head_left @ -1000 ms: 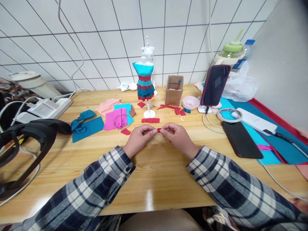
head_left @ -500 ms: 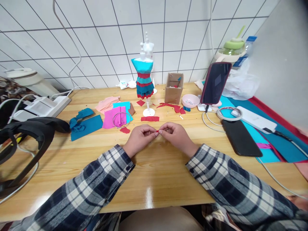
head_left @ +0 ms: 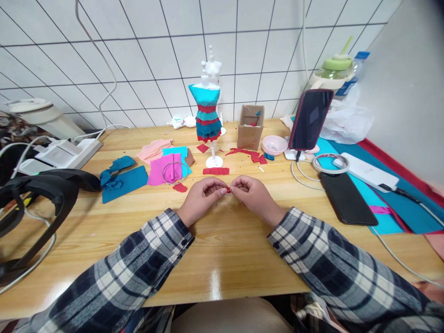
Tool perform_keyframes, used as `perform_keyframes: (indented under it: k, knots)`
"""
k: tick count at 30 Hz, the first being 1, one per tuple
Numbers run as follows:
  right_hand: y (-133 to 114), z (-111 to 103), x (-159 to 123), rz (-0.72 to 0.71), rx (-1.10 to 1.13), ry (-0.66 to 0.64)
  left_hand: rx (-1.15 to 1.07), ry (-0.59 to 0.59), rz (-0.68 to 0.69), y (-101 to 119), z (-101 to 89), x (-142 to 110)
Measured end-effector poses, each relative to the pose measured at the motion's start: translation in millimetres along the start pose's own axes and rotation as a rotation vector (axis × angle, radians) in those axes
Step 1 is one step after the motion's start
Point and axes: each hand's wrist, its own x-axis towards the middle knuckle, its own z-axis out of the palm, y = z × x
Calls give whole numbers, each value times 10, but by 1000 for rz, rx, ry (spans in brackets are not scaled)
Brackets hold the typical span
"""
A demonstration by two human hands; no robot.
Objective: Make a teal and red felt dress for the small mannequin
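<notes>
Between my fingertips, over the middle of the table, is a small red scrap of crepe paper [head_left: 228,190]. My left hand [head_left: 204,196] pinches its left end, and my right hand [head_left: 253,196] pinches the right end; most of it is hidden. Just beyond my hands lies a red strip [head_left: 215,171]. Behind that strip stands a small white dress form on a round base [head_left: 214,162]. It wears a paper dress [head_left: 207,113] in turquoise, teal and red bands. A red scrap [head_left: 179,188] lies left of my left hand.
Teal paper [head_left: 130,184], magenta paper [head_left: 164,170] and a wire ring lie to the left. A cardboard box [head_left: 250,129], a pink bowl [head_left: 274,145] and a propped phone [head_left: 311,120] stand beyond on the right. A black phone [head_left: 350,199] lies right; a black headset [head_left: 52,217] sits left.
My fingertips have parted slightly, so a little more of the red scrap shows between them. Everything else stays where it was.
</notes>
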Motion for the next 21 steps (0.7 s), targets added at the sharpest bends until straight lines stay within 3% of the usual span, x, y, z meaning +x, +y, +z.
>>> perform_keyframes:
  k: [5, 14, 21]
  knots:
    - [-16, 38, -26, -46, 17, 33, 37, 80, -3, 2, 23, 2]
    - [-42, 116, -52, 127, 319, 86, 31, 146, -12, -27, 50, 5]
    - [-20, 108, -48, 99, 222, 93, -21, 160, -85, -18, 46, 3]
